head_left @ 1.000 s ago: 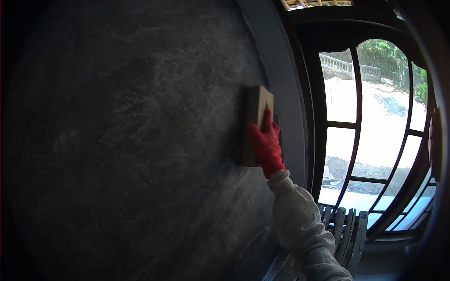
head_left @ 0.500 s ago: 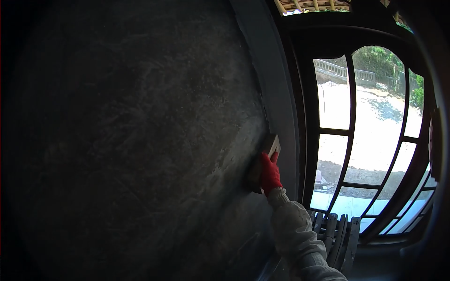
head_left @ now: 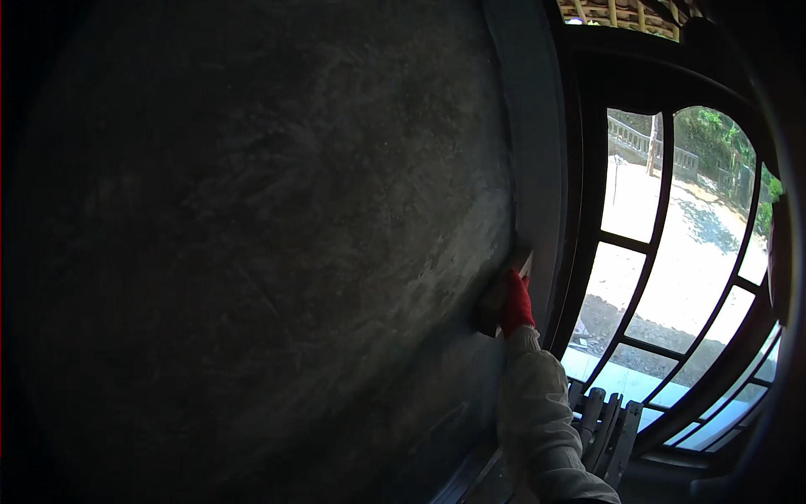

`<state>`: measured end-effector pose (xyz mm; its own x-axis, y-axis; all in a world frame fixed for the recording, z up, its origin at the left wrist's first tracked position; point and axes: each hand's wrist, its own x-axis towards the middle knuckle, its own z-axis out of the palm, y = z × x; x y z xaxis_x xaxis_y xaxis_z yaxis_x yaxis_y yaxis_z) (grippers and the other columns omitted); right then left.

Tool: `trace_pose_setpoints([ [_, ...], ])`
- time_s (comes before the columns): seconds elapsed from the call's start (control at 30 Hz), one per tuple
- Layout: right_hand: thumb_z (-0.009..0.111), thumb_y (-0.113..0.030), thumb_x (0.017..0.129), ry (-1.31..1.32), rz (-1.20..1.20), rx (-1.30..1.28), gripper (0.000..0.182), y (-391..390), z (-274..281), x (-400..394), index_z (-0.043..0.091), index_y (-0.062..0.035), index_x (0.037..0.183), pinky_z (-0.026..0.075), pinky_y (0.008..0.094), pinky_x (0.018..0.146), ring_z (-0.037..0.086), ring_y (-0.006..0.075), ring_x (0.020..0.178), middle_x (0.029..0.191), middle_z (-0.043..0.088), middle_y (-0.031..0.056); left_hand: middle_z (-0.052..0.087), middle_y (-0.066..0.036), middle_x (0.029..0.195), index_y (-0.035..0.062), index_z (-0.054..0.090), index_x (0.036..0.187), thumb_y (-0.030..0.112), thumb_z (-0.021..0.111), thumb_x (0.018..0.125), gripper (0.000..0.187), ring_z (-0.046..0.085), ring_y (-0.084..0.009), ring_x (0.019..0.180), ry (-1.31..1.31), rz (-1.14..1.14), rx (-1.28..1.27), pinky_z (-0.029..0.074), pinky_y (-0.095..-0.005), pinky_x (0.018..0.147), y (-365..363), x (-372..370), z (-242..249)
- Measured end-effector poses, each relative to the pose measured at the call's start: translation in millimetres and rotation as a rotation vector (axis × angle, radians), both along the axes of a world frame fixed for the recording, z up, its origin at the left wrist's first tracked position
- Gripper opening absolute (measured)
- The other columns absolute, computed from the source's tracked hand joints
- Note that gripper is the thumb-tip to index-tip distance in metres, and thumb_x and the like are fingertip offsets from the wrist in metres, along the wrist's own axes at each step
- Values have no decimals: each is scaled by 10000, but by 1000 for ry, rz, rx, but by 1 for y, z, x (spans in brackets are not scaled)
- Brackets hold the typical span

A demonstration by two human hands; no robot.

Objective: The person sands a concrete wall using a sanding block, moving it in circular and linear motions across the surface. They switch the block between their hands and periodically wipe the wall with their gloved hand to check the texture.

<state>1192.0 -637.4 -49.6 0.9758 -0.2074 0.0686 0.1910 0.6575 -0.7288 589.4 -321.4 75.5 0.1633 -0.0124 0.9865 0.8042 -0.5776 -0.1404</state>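
Observation:
My right hand [head_left: 516, 307], in a red glove with a pale sleeve behind it, grips a block-shaped float [head_left: 489, 315]. The float lies against the dark plastered wall [head_left: 336, 210], right by the wall's edge where it meets a grey vertical strip [head_left: 537, 160]. My fingers wrap around the float's back, so its handle is hidden. Part of its upper end shows above the glove, catching light. The wall surface has pale smears and a rough lighter patch just left of the float. My left hand is out of view.
To the right stands a dark-framed window [head_left: 655, 244] with several panes, showing bright ground and greenery outside. Below it, dark wooden slats [head_left: 617, 433] stand beside my sleeve. Roof tiles and poles [head_left: 625, 15] show at the top right.
The view has turned, so the wall edge and window sit farther right in the picture. My right hand is still on the float at the wall's edge, with the float tilted slightly more.

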Motion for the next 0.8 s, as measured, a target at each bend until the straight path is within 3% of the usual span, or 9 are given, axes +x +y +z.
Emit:
trace_pose_setpoints([
  [0.1,574,-380,936,-47,67,91,698,9,0,-1,244,-157,1510,489,386,918,589,244,1090,1259,546,111,572,-234,1191,-41,551,1215,292,569,954,424,574,-403,1018,-16,-54,23,442,-499,875,4,0,-3],
  [0.23,644,-427,828,-75,-180,-542,859,35,186,-139,211,-158,1519,460,431,940,529,354,1133,1333,401,218,585,-235,1172,-43,566,1196,284,578,948,411,582,-404,1006,4,-29,37,448,-502,865,6,3,-2],
  [0.37,758,-306,681,-917,-684,-859,916,89,239,-216,340,-91,1467,435,447,934,483,402,1140,1285,401,270,596,-241,1139,-49,572,1181,297,562,952,415,588,-407,985,11,-26,44,451,-505,860,-3,6,5],
  [0.5,745,-282,676,-589,-508,-765,925,77,160,-192,325,-86,1477,410,444,978,465,393,1175,1338,389,253,594,-245,1113,-47,561,1183,302,537,960,415,588,-405,959,20,58,67,454,-506,834,0,3,3],
  [0.6,587,-396,885,99,-175,-328,765,61,23,-147,255,-102,1508,409,401,1003,484,339,1207,1403,377,204,587,-245,1117,-49,554,1181,300,529,962,413,581,-406,959,44,-19,65,454,-508,817,1,5,7],
  [0.67,575,-429,895,155,2,104,787,56,-70,-121,217,-116,1521,419,399,995,510,345,1180,1423,364,225,585,-244,1128,-50,552,1182,294,529,962,409,579,-405,963,50,-3,79,455,-506,812,3,2,6],
  [0.7,575,-429,895,163,1,101,787,57,-73,-127,217,-116,1521,419,399,995,510,345,1180,1423,364,225,582,-244,1140,-50,550,1183,288,529,962,404,578,-404,966,43,-3,109,457,-503,808,7,4,4],
  [0.77,571,-436,896,69,-196,-535,803,68,-63,-137,184,-131,1530,427,406,984,510,352,1178,1422,351,242,537,-234,1237,-30,500,1276,268,525,969,429,518,-385,1103,27,3,30,401,-486,930,30,-9,-18],
  [0.8,584,-426,887,222,-89,-391,802,73,34,-190,198,-136,1527,404,412,1009,484,369,1203,1405,345,259,491,-225,1333,-10,450,1369,248,522,975,477,458,-366,1240,17,14,-53,345,-468,1053,37,-16,-24],
])
